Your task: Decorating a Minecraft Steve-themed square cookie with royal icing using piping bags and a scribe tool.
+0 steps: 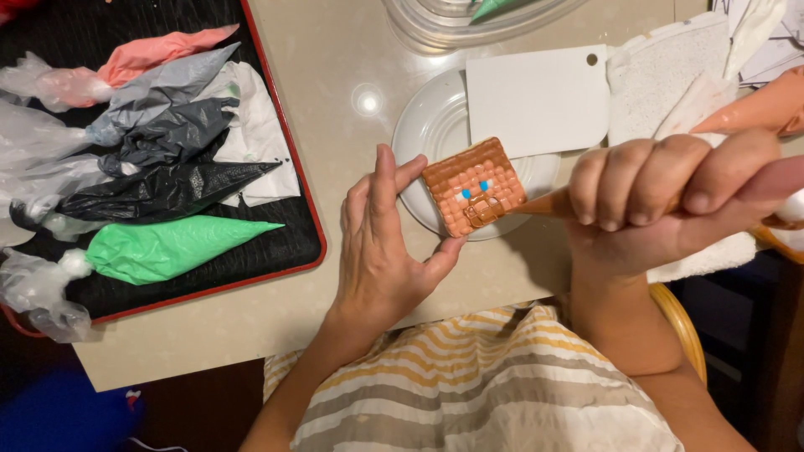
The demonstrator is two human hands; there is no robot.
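Right hand (662, 201) is fisted tight round an orange piping bag (758, 105), nozzle touching the lower right part of the cookie (473, 186). Left hand (381, 243) is open, fingers spread, thumb and fingertips steadying the cookie's left edge and bottom corner.

Risks, as judged:
- Squeeze too hard and icing could blob over the fine brown lines near the nozzle.
- Cookie sits tilted, partly over the rim of the white plate (427, 134); only light fingertip support, so a nudge from the nozzle could slide or tip it.
- Left thumb lies close to the iced edge; a smear is possible.
- Bag's tail runs back past the wrist toward the towel (662, 71); a snag could jerk the tip.

Cookie: square, turned like a diamond, orange-brown icing in a small grid, two blue dots like eyes, darker brown outlined shape below them. It lies on the plate at mid tabletop (335, 75), beside a white card (536, 100). Spare piping bags (167, 247), green, black, grey, pink, lie on a red-rimmed tray (289, 142) well to the left.
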